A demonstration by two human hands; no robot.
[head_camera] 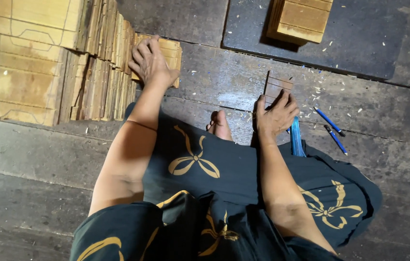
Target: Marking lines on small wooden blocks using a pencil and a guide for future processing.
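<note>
**Hands on bamboo pieces, floor level**

Bamboo slat panel (276, 88), small and brownish, lies flat on the dark plank floor (214, 77) at about one o'clock from the person's bare foot (220, 124). The right hand (276, 115) rests on the panel's near edge, fingers spread and flat, pressing rather than clenched. A blue-handled tool (296, 137) lies under the heel of that hand, against the black patterned skirt (205, 169); whether the hand grips it cannot be told.

At eleven o'clock the left hand (151, 62) lies palm down, fingers loosely curled, on a light bamboo block (166, 55) that juts from the stacked bamboo panels (36, 63). The stack fills the whole ten-o'clock corner and closes off that side.

Between the two hands the floor is open, with a plank seam running across. At three o'clock of the right hand two blue pens (331, 128) lie just apart from each other, with pale shavings (318, 89) scattered near. At twelve to one o'clock a dark mat (359, 43) carries another bamboo stack (301, 19), well apart from the slat panel.
</note>
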